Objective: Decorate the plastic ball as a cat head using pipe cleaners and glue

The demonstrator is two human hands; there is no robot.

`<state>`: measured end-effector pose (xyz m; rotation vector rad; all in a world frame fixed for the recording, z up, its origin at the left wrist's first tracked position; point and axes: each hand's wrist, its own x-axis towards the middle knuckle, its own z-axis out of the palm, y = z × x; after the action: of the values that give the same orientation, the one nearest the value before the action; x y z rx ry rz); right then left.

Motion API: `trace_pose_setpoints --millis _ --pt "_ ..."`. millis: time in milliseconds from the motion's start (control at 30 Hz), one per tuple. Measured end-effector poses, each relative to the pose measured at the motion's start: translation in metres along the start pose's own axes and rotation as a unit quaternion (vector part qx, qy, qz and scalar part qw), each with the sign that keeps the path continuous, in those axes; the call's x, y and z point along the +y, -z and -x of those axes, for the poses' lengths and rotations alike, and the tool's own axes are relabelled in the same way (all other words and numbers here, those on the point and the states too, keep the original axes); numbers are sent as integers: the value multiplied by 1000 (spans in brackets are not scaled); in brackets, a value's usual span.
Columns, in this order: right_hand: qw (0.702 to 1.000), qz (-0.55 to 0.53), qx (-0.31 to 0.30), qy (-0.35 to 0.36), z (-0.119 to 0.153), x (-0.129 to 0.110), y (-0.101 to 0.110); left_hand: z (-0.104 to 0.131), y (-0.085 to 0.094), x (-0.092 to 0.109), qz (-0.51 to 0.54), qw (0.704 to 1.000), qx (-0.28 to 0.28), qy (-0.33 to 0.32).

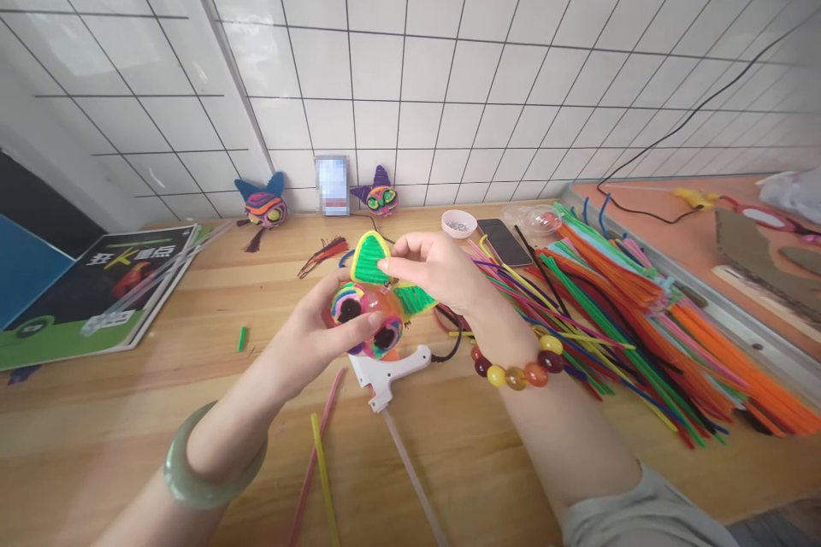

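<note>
My left hand (311, 325) is closed around a small animal head (380, 301), an orange ball with black eyes ringed in bright pipe-cleaner colours. With my right hand (440, 265) I pinch a green ear with a yellow edge (367, 261) at the top of the head. A second green ear (414, 299) shows below my right fingers. Whether the pinched ear is fixed to the ball cannot be made out. Just under the head lies a white glue gun (378, 372) with a clear glue stick (410, 470) trailing toward me.
Many coloured pipe cleaners (641, 316) spread over the right side. Two finished animal heads, one blue-eared (264, 203) and one purple-eared (381, 198), stand by the tiled wall near a lit phone (332, 186). A pink bowl (459, 224), dark phone (504, 242) and magazine (128, 273) lie around.
</note>
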<state>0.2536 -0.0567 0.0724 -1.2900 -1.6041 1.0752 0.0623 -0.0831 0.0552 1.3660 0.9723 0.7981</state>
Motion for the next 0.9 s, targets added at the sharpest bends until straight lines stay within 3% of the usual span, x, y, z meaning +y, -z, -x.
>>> trace_pose_setpoints --millis 900 --pt "1000 4 -7 4 2 -1 -1 1 -1 2 -17 1000 6 -8"
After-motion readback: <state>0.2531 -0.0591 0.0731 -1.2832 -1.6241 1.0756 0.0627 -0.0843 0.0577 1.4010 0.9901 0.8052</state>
